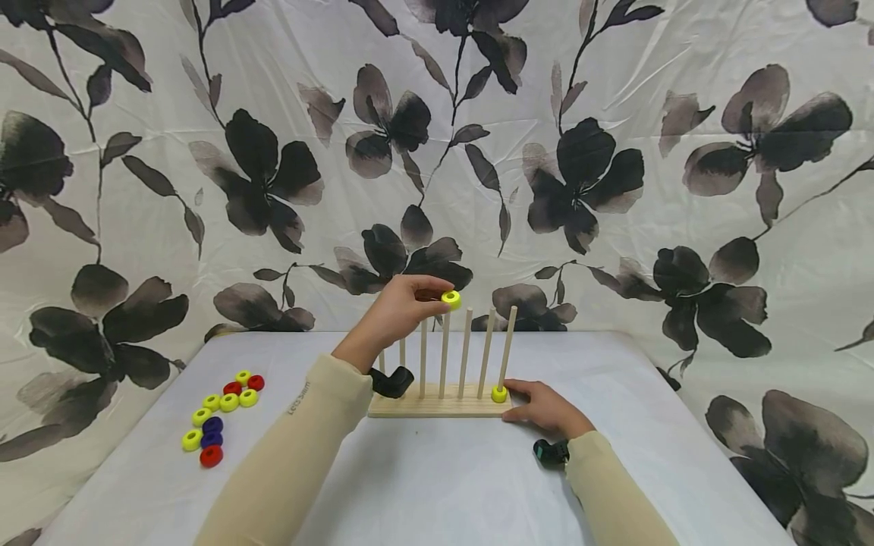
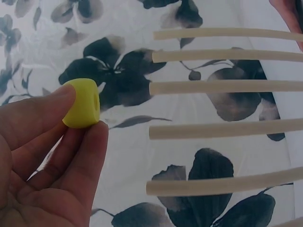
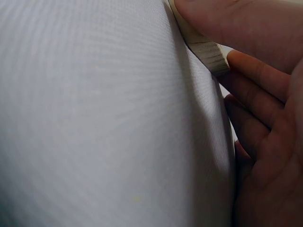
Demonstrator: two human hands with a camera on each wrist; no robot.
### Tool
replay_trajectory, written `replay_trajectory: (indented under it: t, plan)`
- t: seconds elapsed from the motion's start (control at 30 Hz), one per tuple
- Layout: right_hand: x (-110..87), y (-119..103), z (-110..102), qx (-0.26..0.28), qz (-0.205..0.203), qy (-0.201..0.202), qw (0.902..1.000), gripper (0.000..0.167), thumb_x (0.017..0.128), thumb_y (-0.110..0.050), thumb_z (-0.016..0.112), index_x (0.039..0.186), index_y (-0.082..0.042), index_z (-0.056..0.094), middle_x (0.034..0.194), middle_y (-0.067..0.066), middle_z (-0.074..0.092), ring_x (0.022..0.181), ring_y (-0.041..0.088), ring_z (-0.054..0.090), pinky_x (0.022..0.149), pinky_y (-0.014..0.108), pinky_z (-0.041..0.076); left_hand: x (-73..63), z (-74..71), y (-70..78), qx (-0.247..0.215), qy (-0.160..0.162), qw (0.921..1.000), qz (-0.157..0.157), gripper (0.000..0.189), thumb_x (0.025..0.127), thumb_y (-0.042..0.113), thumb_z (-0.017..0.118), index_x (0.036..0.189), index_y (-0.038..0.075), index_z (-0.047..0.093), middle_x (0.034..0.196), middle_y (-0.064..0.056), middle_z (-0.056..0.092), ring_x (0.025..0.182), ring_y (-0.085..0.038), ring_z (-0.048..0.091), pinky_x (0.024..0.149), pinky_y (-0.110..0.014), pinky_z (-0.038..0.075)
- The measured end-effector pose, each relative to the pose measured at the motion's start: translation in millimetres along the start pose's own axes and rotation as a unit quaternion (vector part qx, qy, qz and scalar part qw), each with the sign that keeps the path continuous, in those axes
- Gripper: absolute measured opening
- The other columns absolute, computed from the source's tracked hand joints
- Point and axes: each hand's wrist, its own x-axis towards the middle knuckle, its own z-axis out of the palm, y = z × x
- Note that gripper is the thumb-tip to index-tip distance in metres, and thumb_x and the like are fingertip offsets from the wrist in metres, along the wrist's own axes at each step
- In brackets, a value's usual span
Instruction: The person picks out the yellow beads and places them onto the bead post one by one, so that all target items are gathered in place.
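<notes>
My left hand (image 1: pixel 404 307) pinches a yellow bead (image 2: pixel 83 106) between thumb and fingers, up at the height of the peg tops. The bead's hole faces the pegs in the left wrist view. Below stands a wooden peg rack (image 1: pixel 437 410) with a row of several upright pegs; my left hand and wrist partly cover those on the left. Another yellow bead (image 1: pixel 499 395) sits at the foot of the rightmost peg (image 1: pixel 508 345). My right hand (image 1: pixel 546 409) grips the rack's right end, thumb at its front edge and fingers behind the end (image 3: pixel 215 59).
On the white table (image 1: pixel 437 485), to the left, lies a loose group of beads: several yellow ones (image 1: pixel 192 440), red ones (image 1: pixel 212 456) and blue ones (image 1: pixel 212 425). A flower-printed cloth (image 1: pixel 478 189) hangs behind the table. Dark wrist cameras (image 1: pixel 391 382) sit on both wrists.
</notes>
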Motion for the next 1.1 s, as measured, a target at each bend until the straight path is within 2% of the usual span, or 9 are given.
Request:
replay_trajectory:
  t: [0.4, 0.6, 0.87, 1.1]
  plan:
    - [0.9, 0, 1, 0.007, 0.011, 0.002, 0.9999, 0.076, 0.074, -0.037, 0.082, 0.141, -0.019, 0.052, 0.148, 0.007, 0.047, 0.141, 0.034, 0.036, 0.114, 0.058, 0.028, 14.0, 27.4, 9.1, 0.041, -0.014, 0.9990, 0.014, 0.035, 0.089, 0.015, 0.070, 0.123, 0.012, 0.066, 0.122, -0.004, 0.066, 0.115, -0.019, 0.063, 0.095, -0.034, 0.054]
    - [1.5, -1, 0, 0.012, 0.015, -0.001, 0.9998, 0.075, 0.074, -0.036, 0.082, 0.141, -0.019, 0.052, 0.148, 0.007, 0.047, 0.142, 0.034, 0.036, 0.114, 0.059, 0.028, 19.5, 34.3, 11.4, 0.059, -0.015, 0.9979, 0.019, 0.035, 0.090, 0.015, 0.069, 0.124, 0.012, 0.066, 0.123, -0.003, 0.066, 0.115, -0.018, 0.063, 0.095, -0.034, 0.054]
    - [2.7, -2, -1, 0.016, 0.013, -0.005, 0.9998, 0.076, 0.074, -0.035, 0.082, 0.142, -0.019, 0.051, 0.148, 0.008, 0.047, 0.142, 0.034, 0.035, 0.115, 0.059, 0.026, 28.2, 42.8, 16.1, 0.057, -0.024, 0.9978, 0.025, 0.034, 0.091, 0.015, 0.067, 0.125, 0.010, 0.065, 0.121, -0.004, 0.066, 0.113, -0.018, 0.064, 0.093, -0.032, 0.055]
    - [2.7, -1, 1, 0.027, 0.028, -0.009, 0.9992, 0.075, 0.075, -0.036, 0.082, 0.142, -0.022, 0.051, 0.149, 0.007, 0.046, 0.143, 0.033, 0.034, 0.115, 0.059, 0.026, 33.6, 52.5, 17.4, 0.066, -0.031, 0.9969, 0.030, 0.035, 0.091, 0.014, 0.067, 0.126, 0.008, 0.065, 0.121, -0.006, 0.066, 0.112, -0.018, 0.064, 0.092, -0.032, 0.055]
